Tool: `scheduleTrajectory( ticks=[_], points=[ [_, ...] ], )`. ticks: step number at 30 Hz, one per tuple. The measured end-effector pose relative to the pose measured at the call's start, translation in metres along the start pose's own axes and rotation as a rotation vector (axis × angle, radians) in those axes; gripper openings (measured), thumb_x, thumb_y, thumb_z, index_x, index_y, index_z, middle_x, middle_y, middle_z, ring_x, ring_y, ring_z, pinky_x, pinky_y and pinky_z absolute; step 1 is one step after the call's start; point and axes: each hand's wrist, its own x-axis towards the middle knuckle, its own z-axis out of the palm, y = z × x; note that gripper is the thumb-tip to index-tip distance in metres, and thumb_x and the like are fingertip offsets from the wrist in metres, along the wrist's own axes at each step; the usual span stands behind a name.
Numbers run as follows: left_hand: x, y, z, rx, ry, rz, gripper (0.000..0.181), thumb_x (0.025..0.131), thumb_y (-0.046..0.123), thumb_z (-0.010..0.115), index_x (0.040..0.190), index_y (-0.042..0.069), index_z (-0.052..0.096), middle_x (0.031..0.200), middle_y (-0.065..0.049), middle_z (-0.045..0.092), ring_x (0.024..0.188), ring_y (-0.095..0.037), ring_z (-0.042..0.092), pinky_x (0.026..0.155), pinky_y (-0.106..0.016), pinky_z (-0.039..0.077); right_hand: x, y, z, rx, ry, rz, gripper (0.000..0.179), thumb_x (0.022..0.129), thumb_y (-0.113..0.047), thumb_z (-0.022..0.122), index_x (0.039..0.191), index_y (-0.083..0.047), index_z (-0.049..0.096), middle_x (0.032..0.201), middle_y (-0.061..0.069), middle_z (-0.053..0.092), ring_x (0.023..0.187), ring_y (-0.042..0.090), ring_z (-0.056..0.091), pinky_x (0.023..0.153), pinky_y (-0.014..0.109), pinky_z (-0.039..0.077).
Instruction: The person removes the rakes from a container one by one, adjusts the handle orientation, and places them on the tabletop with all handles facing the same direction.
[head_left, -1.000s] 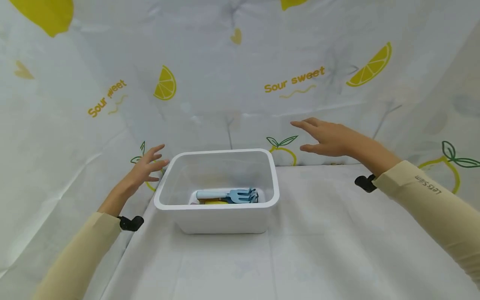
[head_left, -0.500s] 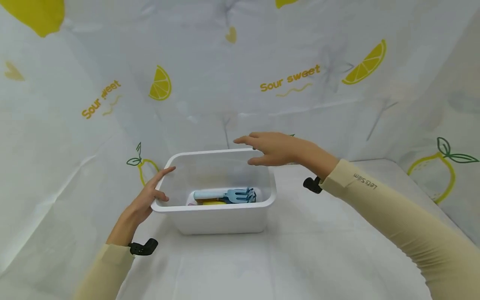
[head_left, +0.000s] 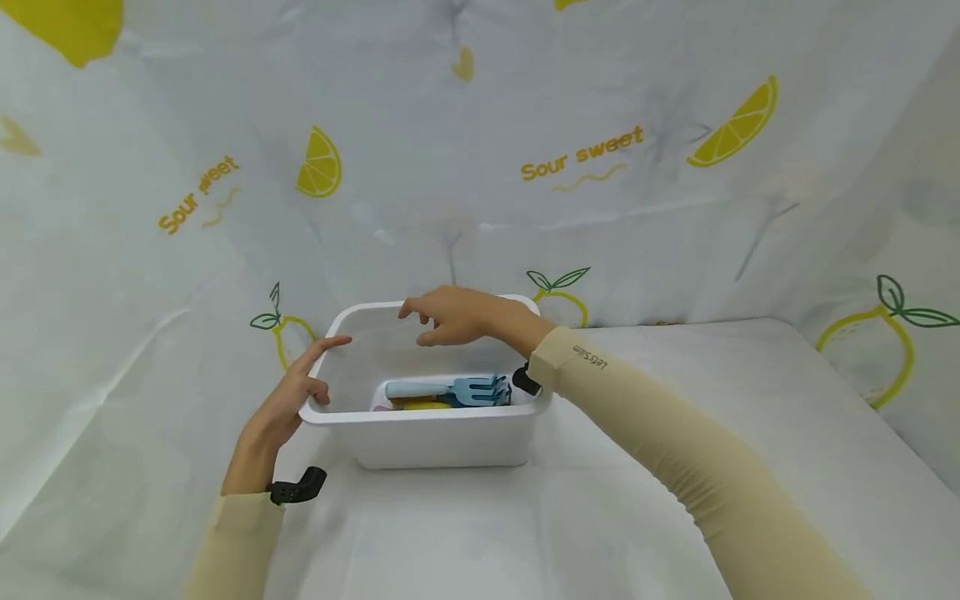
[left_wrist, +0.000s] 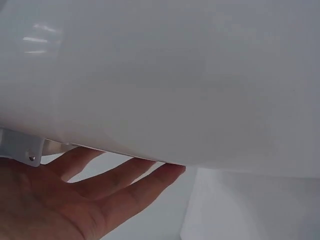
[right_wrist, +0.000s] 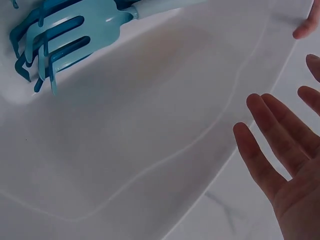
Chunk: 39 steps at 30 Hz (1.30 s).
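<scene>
A white plastic bin [head_left: 442, 442] stands in front of me in the head view. In it lie a light-blue hand rake [head_left: 480, 390] with a pale handle, a yellow item [head_left: 426, 406] and other pieces partly hidden. At the bin's left side, my left hand [head_left: 288, 402] grips the rim, index finger and thumb over the edge; in the left wrist view its other fingers [left_wrist: 145, 185] touch the outer wall. Above the bin's opening my right hand [head_left: 453, 317] hovers, holding nothing. The right wrist view shows its fingers spread, apart from the rake [right_wrist: 80, 35].
A white cloth [head_left: 660, 375] covers the table and another with lemon prints [head_left: 450, 167] hangs behind it. The bin sits near where the two meet. Each wrist carries a black camera mount [head_left: 298, 486].
My left hand has come down onto the bin's left rim and taken hold of it. My right hand has swept left and lower, from beyond the bin's right side to over its opening.
</scene>
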Motion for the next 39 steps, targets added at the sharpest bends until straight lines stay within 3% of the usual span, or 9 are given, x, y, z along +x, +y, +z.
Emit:
scheduleTrajectory(
  ticks=[7,11,15,18,21,26,29,33,39],
  points=[
    [0.000,0.000,-0.001,-0.022,-0.010,-0.023,0.103,0.065,-0.018,0.042,0.158,0.024,0.035,0.167,-0.006,0.011,0.122,-0.036,0.035,0.084,-0.040,0.045,0.019,0.006,0.028,-0.001,-0.082,0.055,0.047,0.102,-0.032,0.062,0.147,-0.022,0.052,0.132,0.009,0.066,0.112,0.020,0.062,0.096,0.038,0.054],
    [0.002,0.000,-0.001,-0.003,-0.010,-0.017,0.102,0.064,-0.018,0.043,0.157,0.023,0.035,0.168,-0.007,0.012,0.126,-0.037,0.035,0.085,-0.042,0.046,0.026,0.007,0.037,-0.017,-0.130,0.039,0.047,0.101,-0.030,0.063,0.146,-0.020,0.053,0.130,0.010,0.067,0.111,0.020,0.062,0.099,0.038,0.053],
    [0.002,0.000,-0.001,0.007,-0.011,-0.018,0.099,0.065,-0.017,0.043,0.156,0.021,0.036,0.166,-0.009,0.014,0.125,-0.037,0.036,0.082,-0.041,0.048,0.031,0.006,0.042,-0.007,-0.172,0.024,0.048,0.099,-0.031,0.066,0.145,-0.020,0.054,0.122,0.006,0.068,0.105,0.018,0.063,0.094,0.035,0.054],
    [0.002,0.000,-0.002,0.005,-0.004,-0.014,0.096,0.066,-0.018,0.043,0.154,0.020,0.037,0.165,-0.011,0.016,0.123,-0.037,0.037,0.079,-0.039,0.050,0.036,0.006,0.045,0.048,-0.202,0.017,0.050,0.098,-0.033,0.068,0.145,-0.021,0.054,0.122,0.004,0.069,0.105,0.016,0.063,0.091,0.031,0.054],
    [0.001,0.000,-0.002,0.001,0.000,-0.010,0.094,0.067,-0.018,0.042,0.154,0.018,0.037,0.164,-0.013,0.017,0.123,-0.038,0.038,0.078,-0.039,0.052,0.040,0.008,0.048,0.182,-0.223,0.017,0.050,0.099,-0.030,0.069,0.145,-0.019,0.054,0.127,0.007,0.069,0.109,0.017,0.065,0.091,0.032,0.057],
    [0.003,0.000,0.000,-0.001,-0.002,-0.009,0.092,0.067,-0.017,0.042,0.152,0.017,0.039,0.167,-0.011,0.012,0.123,-0.038,0.036,0.078,-0.040,0.050,0.044,0.018,0.058,0.475,-0.224,0.063,0.049,0.099,-0.019,0.067,0.145,-0.010,0.053,0.133,0.014,0.068,0.116,0.025,0.066,0.096,0.047,0.059],
    [0.005,-0.001,0.001,-0.006,-0.008,-0.002,0.091,0.066,-0.017,0.042,0.151,0.016,0.039,0.168,-0.009,0.011,0.124,-0.038,0.034,0.079,-0.040,0.049,0.045,0.023,0.067,0.596,-0.204,0.106,0.048,0.100,-0.017,0.065,0.145,-0.005,0.052,0.137,0.017,0.066,0.121,0.028,0.063,0.100,0.052,0.056],
    [0.005,-0.002,0.000,-0.008,0.005,-0.001,0.092,0.065,-0.017,0.042,0.151,0.016,0.040,0.167,-0.009,0.014,0.124,-0.038,0.034,0.078,-0.038,0.049,0.047,0.026,0.076,0.636,-0.195,0.134,0.048,0.100,-0.017,0.065,0.145,-0.004,0.052,0.141,0.018,0.063,0.124,0.030,0.061,0.103,0.054,0.054],
    [0.003,0.000,-0.002,0.001,0.013,-0.003,0.094,0.063,-0.018,0.042,0.151,0.015,0.040,0.165,-0.012,0.017,0.126,-0.039,0.033,0.079,-0.039,0.049,0.050,0.029,0.085,0.613,-0.257,0.171,0.050,0.099,-0.019,0.066,0.146,-0.006,0.052,0.139,0.017,0.064,0.124,0.032,0.064,0.103,0.054,0.054]
  ],
)
